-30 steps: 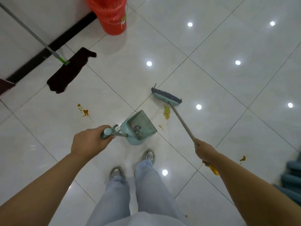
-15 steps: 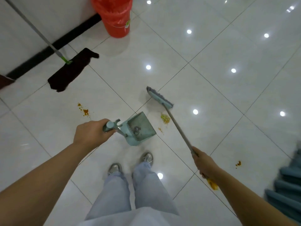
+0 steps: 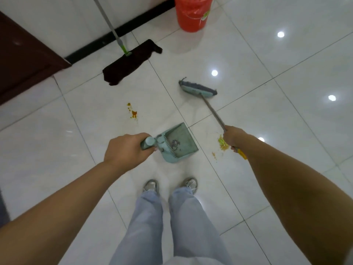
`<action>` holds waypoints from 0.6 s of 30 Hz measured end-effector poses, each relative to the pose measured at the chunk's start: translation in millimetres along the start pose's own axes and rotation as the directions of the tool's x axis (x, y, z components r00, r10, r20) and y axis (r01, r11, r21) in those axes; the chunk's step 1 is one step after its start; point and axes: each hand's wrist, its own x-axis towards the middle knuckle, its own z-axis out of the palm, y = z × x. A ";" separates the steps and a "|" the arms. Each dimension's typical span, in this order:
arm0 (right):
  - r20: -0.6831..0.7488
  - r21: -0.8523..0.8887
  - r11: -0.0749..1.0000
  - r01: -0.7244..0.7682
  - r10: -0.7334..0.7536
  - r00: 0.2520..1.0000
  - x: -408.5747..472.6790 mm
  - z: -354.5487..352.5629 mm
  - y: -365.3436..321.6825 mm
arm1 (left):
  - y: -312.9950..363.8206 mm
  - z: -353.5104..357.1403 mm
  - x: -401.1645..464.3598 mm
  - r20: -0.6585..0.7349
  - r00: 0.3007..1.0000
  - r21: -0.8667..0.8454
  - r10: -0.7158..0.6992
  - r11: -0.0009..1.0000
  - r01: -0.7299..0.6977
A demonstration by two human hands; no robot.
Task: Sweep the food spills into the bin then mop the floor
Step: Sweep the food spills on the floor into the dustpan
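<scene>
Our left hand (image 3: 127, 150) grips the dustpan (image 3: 177, 143), right hand (image 3: 234, 137) clamps the broom (image 3: 198, 88) held far past the near-right spill (image 3: 222, 143), so sweeping risks smearing it.

The glossy white tiled floor (image 3: 286, 169) carries orange sauce splatter (image 3: 133, 112), yellow-green food crumbs (image 3: 222, 143), a mop (image 3: 131, 63) and a red bin (image 3: 192, 14).

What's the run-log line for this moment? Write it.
left hand: holds dustpan | right hand: holds broom | yellow spill: unswept | mop: idle
</scene>
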 end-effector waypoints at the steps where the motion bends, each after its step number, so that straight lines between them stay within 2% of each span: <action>1: -0.010 -0.019 1.000 -0.009 0.009 1.000 -2.7 0.9 4.5 | 0.0 0.3 2.0 0.003 1.000 0.005 -0.003 1.000 0.003; 5: -0.019 -0.148 0.989 0.007 -0.010 1.000 -33.6 6.9 56.2 | -3.1 -4.2 10.5 0.035 0.999 -0.012 -0.031 0.999 0.031; 11: 0.025 -0.201 0.978 -0.047 0.053 0.998 -92.3 33.8 153.7 | 2.4 -4.2 17.4 0.029 0.999 -0.002 0.031 1.000 -0.031; 14: 0.027 -0.125 0.986 -0.113 0.117 0.993 -120.4 53.3 187.1 | 3.0 -5.0 21.5 0.026 0.998 0.023 0.064 0.998 -0.065; 18: 0.004 0.156 0.971 -0.180 0.181 0.983 -150.6 78.1 211.4 | 1.8 -7.0 27.1 -0.025 0.998 -0.002 0.066 0.998 -0.066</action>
